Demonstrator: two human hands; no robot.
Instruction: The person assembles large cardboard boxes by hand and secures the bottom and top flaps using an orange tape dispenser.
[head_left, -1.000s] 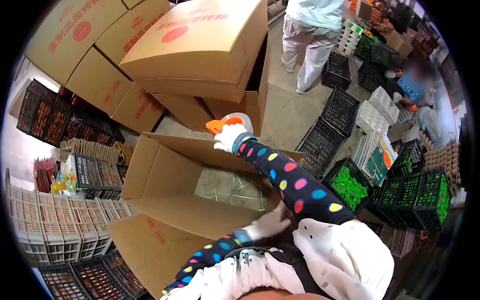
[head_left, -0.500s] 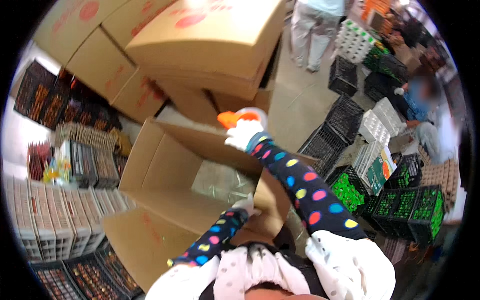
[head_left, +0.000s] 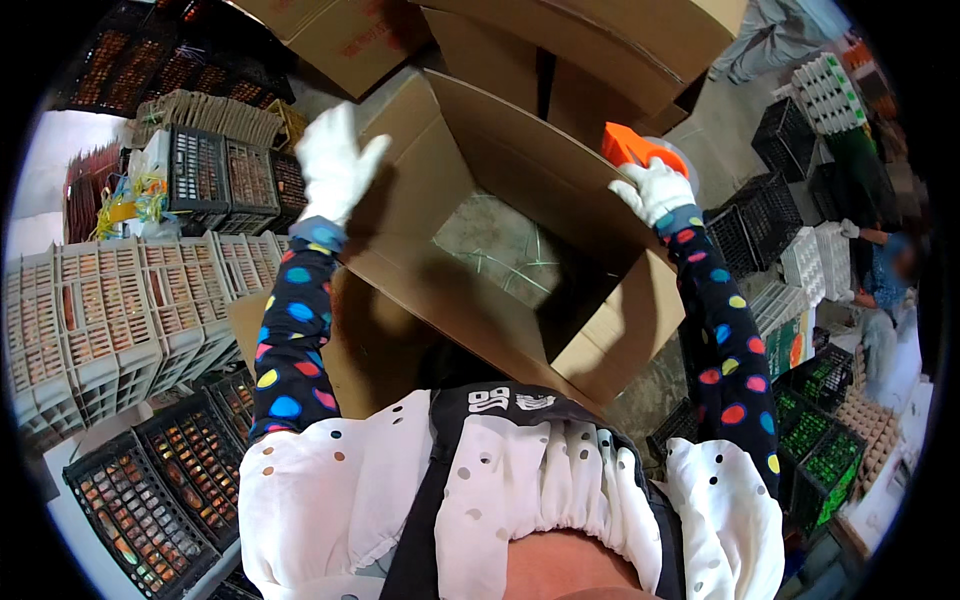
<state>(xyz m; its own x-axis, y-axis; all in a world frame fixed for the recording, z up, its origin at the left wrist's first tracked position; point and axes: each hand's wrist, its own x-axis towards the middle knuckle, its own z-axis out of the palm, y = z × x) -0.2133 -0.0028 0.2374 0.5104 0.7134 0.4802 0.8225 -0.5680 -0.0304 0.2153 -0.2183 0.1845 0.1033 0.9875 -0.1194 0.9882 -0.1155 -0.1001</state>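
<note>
A worker (head_left: 560, 470) in polka-dot sleeves (head_left: 735, 350) stands over an open cardboard box (head_left: 540, 140) on the floor of a crowded packing room, both white-gloved grips in plain sight from my spot. The right grip (head_left: 655, 190) is closed around an orange tape dispenser (head_left: 625, 145), which juts out ahead of the fingers, its pale roll (head_left: 685, 165) just to the grip's right. The dispenser sits over the box's far right edge; whether it touches the cardboard, I cannot tell. The left grip (head_left: 340, 165) is spread wide, thumb well apart from the fingers, nothing seen in it; it is raised by the box's left end, contact unclear. Between the two grips the box gapes, its walls framing grey floor (head_left: 485, 225) strewn with green strands (head_left: 520, 270). Beyond the right grip, large cartons (head_left: 590, 50) are stacked. Just left of the left grip stand black crates (head_left: 200, 170), with pale grey crates (head_left: 90, 310) nearer the worker. Well off to the right grip's right are white egg trays (head_left: 805, 265) and, past them, a co-worker (head_left: 885, 270) in a blue top
</note>
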